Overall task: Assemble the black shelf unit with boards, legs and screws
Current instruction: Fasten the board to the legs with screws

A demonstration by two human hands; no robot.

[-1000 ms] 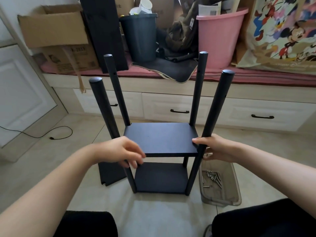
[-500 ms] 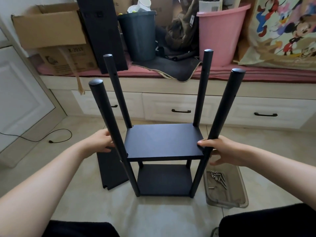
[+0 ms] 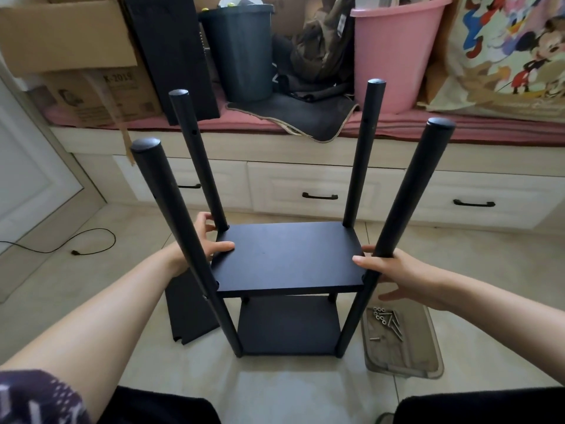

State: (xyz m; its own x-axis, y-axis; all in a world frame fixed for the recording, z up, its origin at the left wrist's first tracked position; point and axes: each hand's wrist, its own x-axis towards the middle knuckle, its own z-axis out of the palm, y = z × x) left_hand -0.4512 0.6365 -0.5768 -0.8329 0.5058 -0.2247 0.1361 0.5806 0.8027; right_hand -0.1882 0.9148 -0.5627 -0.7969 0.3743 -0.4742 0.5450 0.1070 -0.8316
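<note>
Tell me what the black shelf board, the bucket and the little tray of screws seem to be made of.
Shelf board: probably laminated wood board, matte black with a flat, thin edge.
Bucket: pink plastic, smooth, slightly glossy, with a moulded rim.
Tray: translucent greyish plastic.
Screws: metal, silvery and shiny.

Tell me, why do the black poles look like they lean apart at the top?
In the head view, the wide-angle lens bends things: the four legs splay outward towards the edges, and the drawer front curves. Soft daylight, no harsh glare; the upper board looks sharp, only the sleeve in the corner is blurry.
</note>
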